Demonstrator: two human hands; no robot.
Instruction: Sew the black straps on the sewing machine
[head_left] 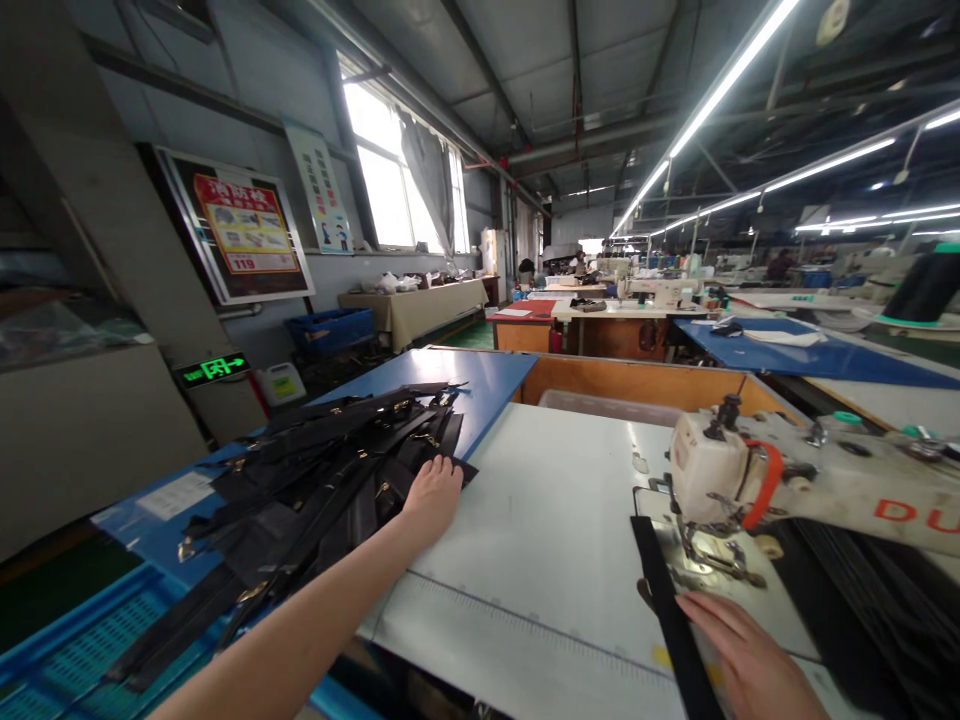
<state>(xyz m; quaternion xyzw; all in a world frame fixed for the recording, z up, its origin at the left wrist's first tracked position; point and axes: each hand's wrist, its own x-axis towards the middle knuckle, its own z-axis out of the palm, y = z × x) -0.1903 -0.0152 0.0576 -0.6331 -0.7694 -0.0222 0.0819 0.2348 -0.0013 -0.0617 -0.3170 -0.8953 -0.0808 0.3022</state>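
My left hand (435,497) reaches to the right edge of a heap of black fabric strips (300,500) with gold-coloured metal fittings. Its fingers are bent and close together over one of the dark pieces; their tips are partly hidden. Near the front right, my right hand (750,655) is at the edge of a long black fabric strip (666,610), fingers together against it and thumb out of sight. The strip's far end lies beside the needle area of a white sewing machine (709,470). A small dark object (644,592) pokes out from the strip's left side.
The heap rests on a blue tabletop (495,375), with a blue plastic basket (82,640) below at left. A printed ruler (525,615) runs along the pale machine table (555,500). More black material (862,600) lies right of the machine. A thread cone (926,285) stands behind.
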